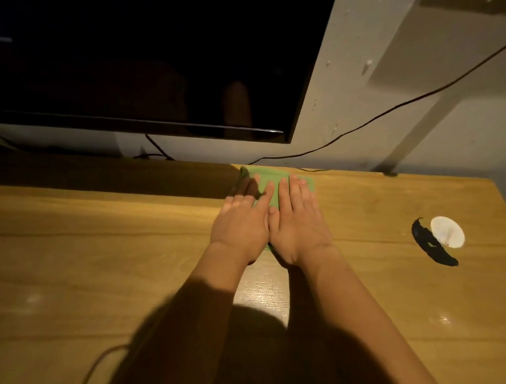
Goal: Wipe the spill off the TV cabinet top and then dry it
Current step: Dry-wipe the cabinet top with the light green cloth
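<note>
From the head view, 2 bare hands lie side by side, palms down and fingers spread flat, on a green cloth [271, 190] at the far edge of the wooden cabinet top [88, 269]. The left hand [243, 218] and right hand [299, 225] touch each other along their inner edges; neither is curled around anything, both simply press flat on the cloth. The cloth shows beyond the fingertips and between the 2 hands, with a small corner peeking out under the wrists; most of it is hidden beneath the palms. Just nearer than the wrists, between the forearms, a glossy patch [263, 292] on the wood catches the light; whether it is wet cannot be told. Well to the right of the right hand sit a white shell-like disc [448, 234] and, touching it, a dark curved object [432, 245]; no container is visible. Beyond the left hand hangs a dark TV [142, 49], with a cable [404, 103] running along the wall past the right hand.
</note>
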Demonstrator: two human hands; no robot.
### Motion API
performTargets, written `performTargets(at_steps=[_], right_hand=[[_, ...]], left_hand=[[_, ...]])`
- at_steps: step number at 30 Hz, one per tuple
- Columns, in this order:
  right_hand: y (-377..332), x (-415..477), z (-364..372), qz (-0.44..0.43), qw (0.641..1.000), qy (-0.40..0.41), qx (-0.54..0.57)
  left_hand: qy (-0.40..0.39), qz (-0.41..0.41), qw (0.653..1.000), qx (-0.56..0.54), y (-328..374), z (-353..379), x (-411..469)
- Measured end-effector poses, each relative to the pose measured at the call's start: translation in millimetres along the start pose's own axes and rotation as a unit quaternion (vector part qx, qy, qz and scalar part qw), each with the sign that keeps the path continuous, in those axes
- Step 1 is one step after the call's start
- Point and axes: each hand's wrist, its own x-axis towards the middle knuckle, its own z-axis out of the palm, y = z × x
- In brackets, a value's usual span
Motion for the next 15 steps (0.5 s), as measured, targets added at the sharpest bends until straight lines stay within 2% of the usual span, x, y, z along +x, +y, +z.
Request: performTargets(at_steps=[8,12,15], right_hand=[[5,25,-8,0.001,1.0,0.004,-0.003],[4,-1,-2,-0.007,1.0,0.008,-0.005],[-1,-39,5,-0.009,1.0,0.003,-0.003]], left_hand=[[-0.057,-0.026,0.998,-0.013,-4,-4,28],[-0.01,-0.007,0.999,0.036,4,-3,1],[0.0,0.005,1.0,0.024,11,4,-38]])
